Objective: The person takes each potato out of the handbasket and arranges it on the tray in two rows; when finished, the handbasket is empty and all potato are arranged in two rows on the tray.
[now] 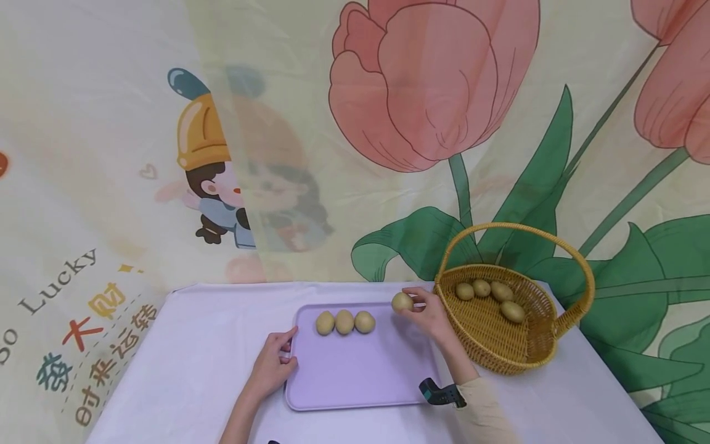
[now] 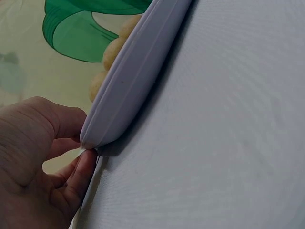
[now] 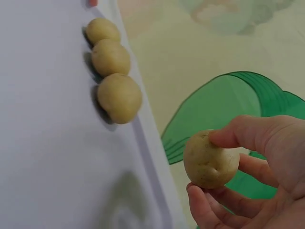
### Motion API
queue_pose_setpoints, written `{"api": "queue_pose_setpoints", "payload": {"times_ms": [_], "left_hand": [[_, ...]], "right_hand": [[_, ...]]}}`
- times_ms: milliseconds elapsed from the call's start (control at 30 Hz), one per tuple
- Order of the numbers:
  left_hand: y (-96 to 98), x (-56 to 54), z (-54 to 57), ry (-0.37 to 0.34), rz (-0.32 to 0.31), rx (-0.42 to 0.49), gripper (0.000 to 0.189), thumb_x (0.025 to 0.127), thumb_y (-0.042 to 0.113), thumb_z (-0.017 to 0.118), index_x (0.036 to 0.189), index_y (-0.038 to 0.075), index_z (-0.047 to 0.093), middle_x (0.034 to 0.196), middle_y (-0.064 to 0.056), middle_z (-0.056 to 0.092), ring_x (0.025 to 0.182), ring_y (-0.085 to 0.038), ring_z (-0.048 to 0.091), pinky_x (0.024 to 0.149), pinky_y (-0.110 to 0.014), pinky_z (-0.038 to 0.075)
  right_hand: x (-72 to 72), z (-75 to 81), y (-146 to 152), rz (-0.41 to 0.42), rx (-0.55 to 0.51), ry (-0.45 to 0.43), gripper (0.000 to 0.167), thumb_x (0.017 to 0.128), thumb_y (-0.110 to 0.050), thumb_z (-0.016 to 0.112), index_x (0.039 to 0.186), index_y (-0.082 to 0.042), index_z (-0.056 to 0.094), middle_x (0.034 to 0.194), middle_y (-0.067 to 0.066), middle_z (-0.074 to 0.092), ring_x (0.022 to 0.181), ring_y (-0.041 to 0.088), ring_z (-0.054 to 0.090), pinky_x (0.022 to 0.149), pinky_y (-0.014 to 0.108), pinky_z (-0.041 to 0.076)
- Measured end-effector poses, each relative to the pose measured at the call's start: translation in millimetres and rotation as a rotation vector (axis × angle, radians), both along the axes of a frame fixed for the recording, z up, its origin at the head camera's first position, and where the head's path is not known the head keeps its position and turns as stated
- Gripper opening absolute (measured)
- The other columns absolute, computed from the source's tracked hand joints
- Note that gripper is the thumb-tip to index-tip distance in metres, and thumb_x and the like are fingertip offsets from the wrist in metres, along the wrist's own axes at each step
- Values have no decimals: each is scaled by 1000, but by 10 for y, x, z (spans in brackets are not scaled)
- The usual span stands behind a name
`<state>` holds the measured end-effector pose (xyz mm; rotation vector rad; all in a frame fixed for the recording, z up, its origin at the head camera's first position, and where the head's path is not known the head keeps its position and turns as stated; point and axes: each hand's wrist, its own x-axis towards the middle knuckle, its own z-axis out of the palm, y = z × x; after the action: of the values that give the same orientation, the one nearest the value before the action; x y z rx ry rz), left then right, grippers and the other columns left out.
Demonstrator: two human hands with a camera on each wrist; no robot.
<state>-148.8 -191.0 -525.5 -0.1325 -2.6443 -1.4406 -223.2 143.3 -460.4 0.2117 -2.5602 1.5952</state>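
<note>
A purple tray point(image 1: 355, 376) lies on the white-covered table, with three potatoes point(image 1: 344, 322) side by side in a row near its far edge. My left hand point(image 1: 272, 364) pinches the tray's left rim between thumb and fingers, seen close in the left wrist view. Above the tray's far right corner, my right hand point(image 1: 429, 314) holds a single potato point(image 3: 209, 160) between thumb and fingertips. In the right wrist view that potato is apart from the row and its shadow falls on the tray.
A wicker basket point(image 1: 488, 351) with a tall handle stands right of the tray, close to my right forearm. Several potatoes point(image 1: 501, 291) lie inside it. A printed cloth point(image 1: 277, 123) with tulips and a cartoon figure hangs behind the table point(image 1: 183, 370).
</note>
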Motion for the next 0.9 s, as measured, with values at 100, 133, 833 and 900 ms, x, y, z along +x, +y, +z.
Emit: {"api": "queue_pose_setpoints", "payload": {"times_ms": [100, 133, 833, 900], "left_hand": [[-13, 1, -16, 15, -3, -3, 60, 73, -10, 65, 132, -8, 57, 102, -13, 49, 84, -20, 55, 71, -21, 57], [-15, 3, -17, 22, -6, -4, 60, 73, -10, 65, 132, -9, 56, 102, -13, 49, 84, -20, 55, 71, -21, 57], [-5, -19, -48, 6, -1, 7, 60, 73, -11, 65, 132, -8, 57, 104, -14, 50, 87, -19, 55, 71, -20, 57], [-6, -16, -44, 4, 0, 9, 59, 73, -11, 65, 132, -8, 57, 103, -13, 50, 86, -19, 55, 71, -20, 57]], "right_hand": [[-25, -103, -66, 13, 12, -5, 41, 74, 6, 75, 113, 10, 65, 93, 26, 67, 80, 32, 66, 69, 27, 55], [-32, -139, -88, 16, 15, -12, 41, 73, 6, 75, 113, 11, 65, 92, 26, 67, 81, 33, 66, 70, 28, 56], [-40, -446, -269, 5, 76, -61, 46, 71, -3, 80, 113, 12, 65, 98, 22, 66, 90, 34, 68, 79, 40, 59], [-37, -445, -273, 7, 81, -69, 46, 71, -4, 80, 113, 11, 65, 97, 20, 67, 88, 32, 67, 78, 39, 59]]}}
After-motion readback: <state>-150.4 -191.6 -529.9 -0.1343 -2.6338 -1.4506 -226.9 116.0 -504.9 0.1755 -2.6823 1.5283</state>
